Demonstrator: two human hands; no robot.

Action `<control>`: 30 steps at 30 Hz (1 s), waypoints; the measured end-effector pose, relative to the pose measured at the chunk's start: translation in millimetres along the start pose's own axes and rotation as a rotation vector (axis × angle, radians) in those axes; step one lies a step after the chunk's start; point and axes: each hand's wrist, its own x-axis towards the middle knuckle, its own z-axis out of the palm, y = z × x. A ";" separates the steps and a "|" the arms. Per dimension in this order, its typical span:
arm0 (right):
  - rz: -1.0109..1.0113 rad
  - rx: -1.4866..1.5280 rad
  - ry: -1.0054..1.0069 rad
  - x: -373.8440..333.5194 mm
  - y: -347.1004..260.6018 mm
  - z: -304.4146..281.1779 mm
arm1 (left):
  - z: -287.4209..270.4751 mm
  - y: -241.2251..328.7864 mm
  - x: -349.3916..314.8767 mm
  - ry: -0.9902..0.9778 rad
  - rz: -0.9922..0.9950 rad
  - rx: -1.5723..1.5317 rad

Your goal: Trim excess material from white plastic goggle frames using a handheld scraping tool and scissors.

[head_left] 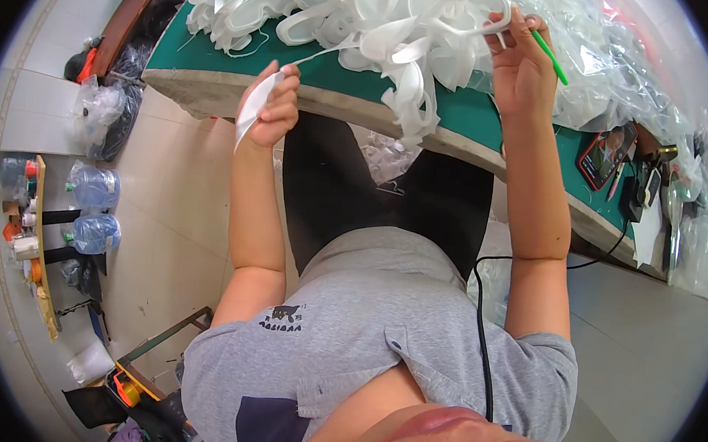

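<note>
Head view: left hand (273, 109) curled tight round a white piece (252, 113); right hand (522, 68) pinches a white strip (468, 29) plus slim green tool (552, 58). White pile (383, 44) lies on green table (173, 51). Best ease the left's thin strand (325, 53) gently, avoiding snags, tool clear.

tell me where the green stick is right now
In the head view, the green stick is at upper right, held in the right hand, with white pieces to its left and clear plastic to its right.
</note>
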 end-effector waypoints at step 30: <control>-0.087 -0.943 -0.959 -32.4 67.2 36.2 | 78.1 -77.1 48.8 0.492 0.882 1.294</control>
